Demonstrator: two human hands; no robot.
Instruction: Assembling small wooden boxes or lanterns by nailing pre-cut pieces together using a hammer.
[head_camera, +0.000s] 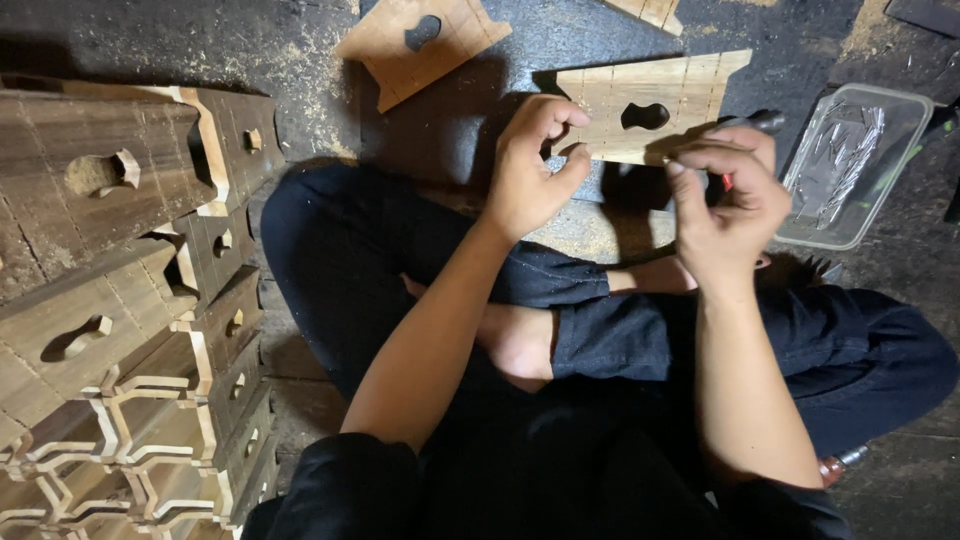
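Pale notched plank (650, 108) between both hands

1. Wooden panel (660, 105): pale, flat, trapezoid with stepped ends; scored lines across its face; a dark keyhole-shaped cutout at its middle; held tilted above the floor, its lower edge pinched by both hands.
2. Dark-handled tool (755, 122): gripped beside the panel's right end; mostly hidden.

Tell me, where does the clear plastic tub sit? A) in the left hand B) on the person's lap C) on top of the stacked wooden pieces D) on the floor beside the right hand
D: the tub rests on the floor just beyond the right hand, apart from the stack.
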